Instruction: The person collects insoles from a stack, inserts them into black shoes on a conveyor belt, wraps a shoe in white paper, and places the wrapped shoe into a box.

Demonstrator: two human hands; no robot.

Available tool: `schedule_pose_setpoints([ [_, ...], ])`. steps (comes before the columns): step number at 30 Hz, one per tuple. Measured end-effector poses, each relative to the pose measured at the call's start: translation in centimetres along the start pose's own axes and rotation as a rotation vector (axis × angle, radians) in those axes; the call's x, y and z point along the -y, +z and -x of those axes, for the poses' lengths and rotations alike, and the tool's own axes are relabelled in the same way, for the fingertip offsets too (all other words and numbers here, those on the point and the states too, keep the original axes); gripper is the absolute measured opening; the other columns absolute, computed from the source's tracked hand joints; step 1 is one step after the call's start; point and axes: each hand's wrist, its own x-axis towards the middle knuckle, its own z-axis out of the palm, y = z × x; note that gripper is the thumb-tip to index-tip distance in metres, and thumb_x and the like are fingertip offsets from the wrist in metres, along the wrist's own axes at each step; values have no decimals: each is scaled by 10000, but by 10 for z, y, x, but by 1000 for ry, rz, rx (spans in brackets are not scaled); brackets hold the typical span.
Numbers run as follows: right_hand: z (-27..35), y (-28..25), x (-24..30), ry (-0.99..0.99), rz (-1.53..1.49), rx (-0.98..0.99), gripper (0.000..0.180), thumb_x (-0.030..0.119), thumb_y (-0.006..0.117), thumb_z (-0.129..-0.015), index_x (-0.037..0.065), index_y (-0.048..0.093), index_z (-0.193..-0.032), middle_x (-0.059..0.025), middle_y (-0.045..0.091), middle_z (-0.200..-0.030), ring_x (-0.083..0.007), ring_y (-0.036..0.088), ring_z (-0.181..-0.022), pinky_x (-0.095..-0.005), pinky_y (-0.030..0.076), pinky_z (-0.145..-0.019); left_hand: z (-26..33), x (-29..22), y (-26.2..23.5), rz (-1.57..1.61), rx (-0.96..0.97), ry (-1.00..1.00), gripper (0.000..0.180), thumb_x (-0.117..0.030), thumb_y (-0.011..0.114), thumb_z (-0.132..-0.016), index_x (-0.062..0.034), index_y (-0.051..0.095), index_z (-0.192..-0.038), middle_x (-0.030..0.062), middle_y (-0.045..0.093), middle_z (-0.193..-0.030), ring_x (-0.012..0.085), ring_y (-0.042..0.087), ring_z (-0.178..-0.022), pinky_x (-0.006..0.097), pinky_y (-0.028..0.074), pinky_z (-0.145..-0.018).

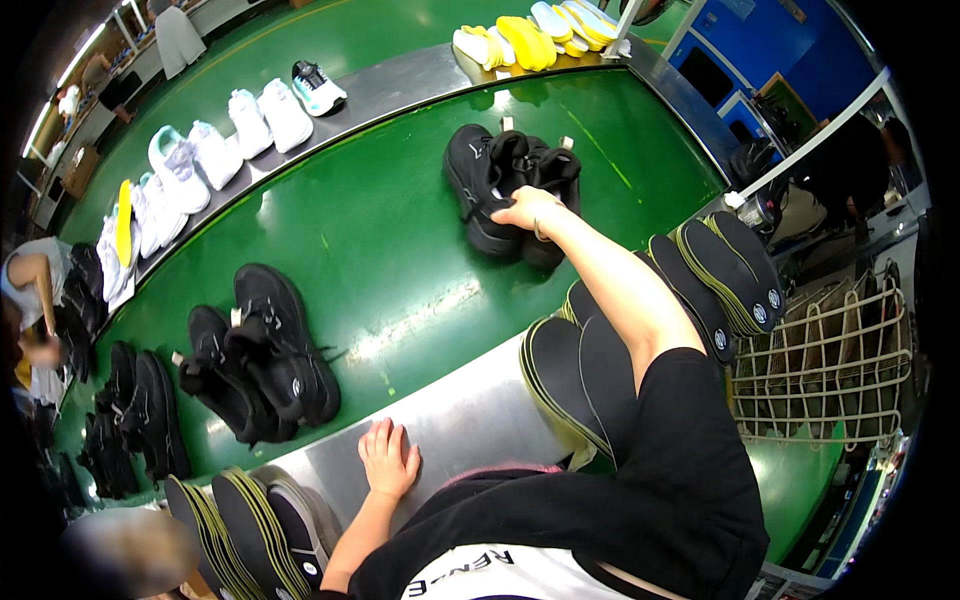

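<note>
My right hand [527,210] reaches out over the green belt, its fingers closed at the collar of a black lace-up shoe [470,175]. A second black shoe [556,180] stands close beside that one, partly behind my wrist. Pale tabs stick up from both shoes. On the metal ledge [450,450] near my body, my left hand [388,460] lies flat with its fingers stretched out, holding nothing. Further left on the belt, another pair of black shoes [275,350] stands apart from both hands.
Stacks of dark insoles with yellow edges [570,375] lie along the near ledge, with more insoles [250,530] at the lower left. White shoes [215,155] and yellow insoles [525,42] line the far ledge. A wire basket [825,370] is at right. Another person's arm [35,285] shows at far left.
</note>
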Motion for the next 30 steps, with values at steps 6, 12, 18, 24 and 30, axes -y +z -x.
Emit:
schedule_pose_setpoints([
  [6,108,-1,77,-288,97,273,600,431,599,-664,6,504,-1077,-157,577,-932,-240,596,-677,-309,485,-552,5,4,6,24,-85,-3,456,-231,582,-656,-36,448,-1046,141,434,-1132,289,384,-1065,433,252,-900],
  [12,230,76,88,-493,426,291,435,479,552,-658,94,604,-854,-120,601,-849,-257,569,-824,-343,450,-699,-9,-8,-18,1287,-258,-608,618,-208,466,-814,-60,98,-1288,151,260,-1261,263,348,-1090,349,307,-899],
  [18,325,145,56,-648,351,131,448,436,533,-707,47,534,-929,-159,583,-768,-323,573,-736,-393,458,-663,22,-39,-39,976,-58,-521,875,-276,648,-655,35,102,-1264,238,166,-1272,326,198,-1195,376,199,-980],
  [24,325,137,52,-602,180,-150,423,358,535,-745,52,457,-1026,-123,587,-725,-270,583,-656,-365,457,-546,35,-23,-62,816,133,-551,666,-197,548,-744,2,184,-1265,178,528,-897,187,513,-675,278,404,-591],
  [30,300,156,87,-530,304,-63,672,362,556,-718,-45,312,-1193,-133,584,-676,-259,586,-629,-352,459,-537,14,0,-108,1506,-127,-663,364,-153,497,-794,-27,413,-1124,36,544,-653,56,423,-445,160,308,-386],
])
